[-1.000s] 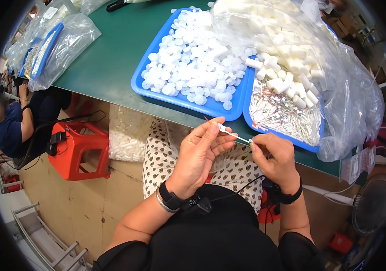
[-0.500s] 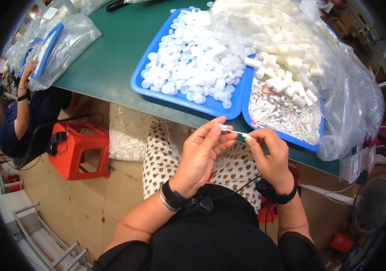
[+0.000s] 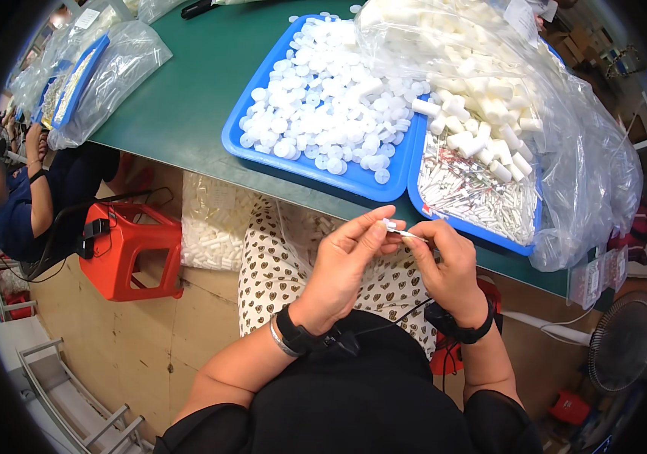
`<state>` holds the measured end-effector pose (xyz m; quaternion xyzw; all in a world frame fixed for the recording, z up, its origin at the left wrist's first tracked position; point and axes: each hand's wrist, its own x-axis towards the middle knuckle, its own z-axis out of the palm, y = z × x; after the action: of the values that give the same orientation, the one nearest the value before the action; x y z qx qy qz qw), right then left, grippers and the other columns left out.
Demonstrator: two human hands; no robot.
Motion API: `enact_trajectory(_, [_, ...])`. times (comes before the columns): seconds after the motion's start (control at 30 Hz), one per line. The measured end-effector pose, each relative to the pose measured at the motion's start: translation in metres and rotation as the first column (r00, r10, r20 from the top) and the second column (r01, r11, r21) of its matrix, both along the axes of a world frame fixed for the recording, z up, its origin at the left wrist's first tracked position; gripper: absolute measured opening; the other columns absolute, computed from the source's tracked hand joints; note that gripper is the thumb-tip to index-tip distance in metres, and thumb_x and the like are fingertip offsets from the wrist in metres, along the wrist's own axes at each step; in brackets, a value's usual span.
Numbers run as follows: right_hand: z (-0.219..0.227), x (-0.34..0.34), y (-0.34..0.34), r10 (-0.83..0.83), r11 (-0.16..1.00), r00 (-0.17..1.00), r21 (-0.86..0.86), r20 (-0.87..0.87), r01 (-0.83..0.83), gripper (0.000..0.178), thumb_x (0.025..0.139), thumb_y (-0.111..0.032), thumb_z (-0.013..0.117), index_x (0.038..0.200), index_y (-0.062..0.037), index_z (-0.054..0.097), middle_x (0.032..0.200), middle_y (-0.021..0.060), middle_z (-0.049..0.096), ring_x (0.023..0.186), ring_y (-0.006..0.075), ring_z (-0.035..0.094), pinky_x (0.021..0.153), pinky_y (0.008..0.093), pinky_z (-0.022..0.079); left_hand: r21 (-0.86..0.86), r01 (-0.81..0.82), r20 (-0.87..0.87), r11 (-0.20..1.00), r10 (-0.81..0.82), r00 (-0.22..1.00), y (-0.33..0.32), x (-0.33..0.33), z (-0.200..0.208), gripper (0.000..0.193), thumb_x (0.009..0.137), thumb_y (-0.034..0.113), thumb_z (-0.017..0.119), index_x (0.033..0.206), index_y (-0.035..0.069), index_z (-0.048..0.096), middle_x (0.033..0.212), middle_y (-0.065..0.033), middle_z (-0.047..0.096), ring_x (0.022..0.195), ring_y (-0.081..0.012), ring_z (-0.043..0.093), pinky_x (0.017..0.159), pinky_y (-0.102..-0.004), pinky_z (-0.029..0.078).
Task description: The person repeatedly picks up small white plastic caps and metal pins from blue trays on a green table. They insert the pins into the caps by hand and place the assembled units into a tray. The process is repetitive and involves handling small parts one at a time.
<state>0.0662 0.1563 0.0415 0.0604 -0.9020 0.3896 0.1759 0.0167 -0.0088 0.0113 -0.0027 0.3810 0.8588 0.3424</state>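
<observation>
Over my lap, just off the table's near edge, my left hand (image 3: 347,256) pinches a small white cylindrical piece (image 3: 390,225) between thumb and forefinger. Its other fingers curl behind. Closed in a pinch, my right hand (image 3: 444,261) grips a thin white rod (image 3: 410,234) that meets the piece in the left hand. The exact joint between them is too small to make out. Beyond my right hand, a blue tray (image 3: 466,227) bears many thin white and metal rods. The blue tray (image 3: 323,180) beside it bears a heap of translucent white discs.
A clear plastic bag (image 3: 577,159) of white foam cylinders (image 3: 482,144) slumps over the right tray. The green table (image 3: 179,98) spans the far side. At left are a red stool (image 3: 130,250) and a seated person (image 3: 24,200). A fan (image 3: 625,340) stands at right.
My hands have drawn closer together and slightly lower. Less of the thin rod shows between my fingertips. At left, the other person's hand has shifted down from their tray.
</observation>
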Motion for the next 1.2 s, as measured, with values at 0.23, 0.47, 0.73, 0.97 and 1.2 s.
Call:
enact_trajectory(0.23, [0.011, 0.003, -0.001, 0.063, 0.879, 0.887, -0.446, 0.457, 0.167, 0.019, 0.101, -0.015, 0.055, 0.09, -0.0008, 0.062, 0.066, 0.0016, 0.059, 0.051, 0.0065, 0.052, 0.048, 0.0227, 0.041, -0.051, 0.047, -0.01, 0.998, -0.048, 0.999, 0.004, 0.004, 0.004, 0.039, 0.102, 0.02, 0.054, 0.135, -0.001, 0.05, 0.131, -0.015, 0.059, 0.114, -0.0167, 0.059, 0.099, -0.03, 0.048])
enact_trajectory(0.47, [0.025, -0.027, 0.087, -0.471, 0.718, 0.856, 0.471, -0.215, 0.513, 0.014, 0.091, -0.013, 0.063, 0.1, -0.0019, 0.065, 0.092, 0.0156, 0.065, 0.079, 0.0335, 0.065, 0.066, 0.0409, 0.051, -0.037, 0.03, 0.055, 0.999, -0.028, 0.998, 0.004, 0.002, 0.005, 0.037, 0.103, 0.025, 0.051, 0.13, 0.0, 0.052, 0.114, -0.0131, 0.065, 0.102, -0.0164, 0.064, 0.091, -0.0295, 0.052])
enact_trajectory(0.73, [0.018, -0.033, 0.119, -0.487, 0.634, 0.86, 0.614, -0.154, 0.47, 0.019, 0.087, -0.01, 0.064, 0.103, -0.0018, 0.06, 0.098, 0.0161, 0.065, 0.088, 0.0347, 0.064, 0.071, 0.044, 0.05, -0.02, 0.078, 0.088, 0.997, -0.076, 0.993, 0.002, 0.0, 0.005, 0.036, 0.104, 0.026, 0.049, 0.128, 0.001, 0.053, 0.109, -0.0123, 0.066, 0.095, -0.0157, 0.065, 0.087, -0.029, 0.052])
enact_trajectory(0.97, [0.035, -0.012, 0.076, -0.478, 0.865, 0.878, 0.188, 0.03, 0.465, 0.023, 0.09, -0.013, 0.067, 0.107, -0.0014, 0.056, 0.076, 0.0111, 0.062, 0.061, 0.0233, 0.06, 0.055, 0.0357, 0.046, 0.019, 0.07, 0.019, 0.997, -0.07, 0.997, -0.002, -0.01, 0.012, 0.035, 0.104, 0.027, 0.049, 0.128, 0.002, 0.053, 0.11, -0.0118, 0.066, 0.096, -0.0147, 0.064, 0.088, -0.0283, 0.052])
enact_trajectory(1.2, [0.02, 0.007, 0.026, -0.151, 0.987, 0.975, -0.029, 0.163, 0.157, 0.03, 0.082, -0.013, 0.078, 0.096, -0.0007, 0.055, 0.07, 0.009, 0.06, 0.056, 0.0162, 0.061, 0.052, 0.0282, 0.049, 0.009, 0.107, -0.118, 0.994, -0.105, 0.987, 0.007, -0.007, 0.019, 0.031, 0.103, 0.024, 0.05, 0.125, 0.003, 0.055, 0.113, -0.0105, 0.065, 0.101, -0.0136, 0.062, 0.087, -0.0274, 0.05])
